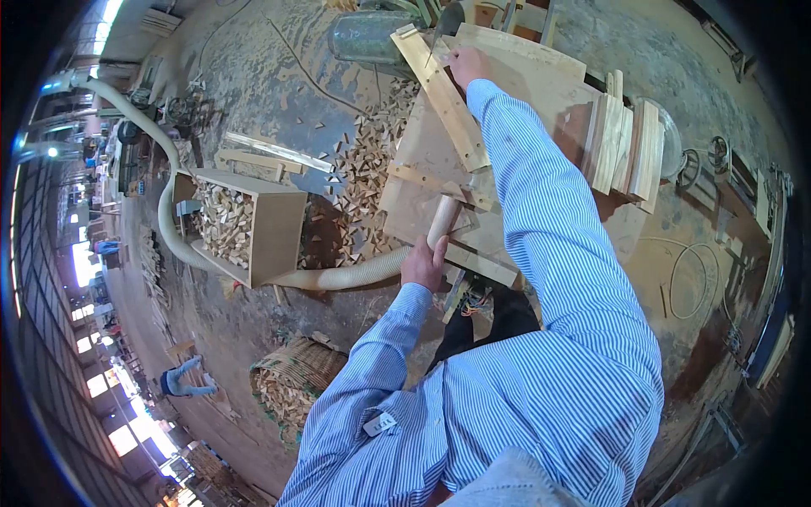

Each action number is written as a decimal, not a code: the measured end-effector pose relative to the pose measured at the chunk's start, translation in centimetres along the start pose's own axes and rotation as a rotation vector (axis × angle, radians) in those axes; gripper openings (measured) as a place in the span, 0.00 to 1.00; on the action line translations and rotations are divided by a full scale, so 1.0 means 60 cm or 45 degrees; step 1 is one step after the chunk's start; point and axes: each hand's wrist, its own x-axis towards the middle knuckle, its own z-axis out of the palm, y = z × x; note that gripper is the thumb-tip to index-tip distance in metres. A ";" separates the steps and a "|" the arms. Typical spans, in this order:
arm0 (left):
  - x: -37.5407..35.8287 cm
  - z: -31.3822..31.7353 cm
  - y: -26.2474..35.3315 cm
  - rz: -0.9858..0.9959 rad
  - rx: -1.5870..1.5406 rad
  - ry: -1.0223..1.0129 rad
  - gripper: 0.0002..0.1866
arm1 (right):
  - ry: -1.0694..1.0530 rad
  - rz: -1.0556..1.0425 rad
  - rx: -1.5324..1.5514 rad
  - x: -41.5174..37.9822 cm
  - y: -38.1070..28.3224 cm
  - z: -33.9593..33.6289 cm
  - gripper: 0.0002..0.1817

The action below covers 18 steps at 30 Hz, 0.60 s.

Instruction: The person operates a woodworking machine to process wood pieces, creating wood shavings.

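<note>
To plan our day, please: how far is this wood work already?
Judging by the triangular offcuts on the floor and the wood pieces in the box, much cutting looks done. In hand: the left hand grips a round handle; the right hand is at the long wooden strip. Perhaps left: the wood stacked on the table; I cannot tell if it is cut.

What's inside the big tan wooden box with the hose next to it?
Inside the tan, square-edged wooden box is a heap of small, pale, chunky wood offcuts. A grey-blue thing shows at one edge, too small to name. The heap hides the bottom.
</note>
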 end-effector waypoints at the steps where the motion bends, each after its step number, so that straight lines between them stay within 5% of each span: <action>1: 0.001 -0.001 0.003 -0.014 -0.005 -0.001 0.31 | 0.026 -0.020 0.005 0.002 -0.001 -0.002 0.13; 8: -0.003 0.000 -0.001 0.020 0.021 0.041 0.31 | 0.057 0.108 0.161 -0.040 -0.026 -0.047 0.13; 14: -0.026 0.001 -0.025 0.067 0.018 0.066 0.31 | 0.164 -0.058 -0.093 -0.070 -0.009 -0.062 0.19; 16: -0.037 -0.001 -0.035 0.071 0.016 0.070 0.30 | 0.023 -0.290 -0.147 -0.096 -0.026 -0.065 0.21; 18: -0.051 -0.004 -0.045 0.072 -0.009 0.061 0.30 | -0.059 -0.225 -0.056 -0.129 -0.042 -0.063 0.20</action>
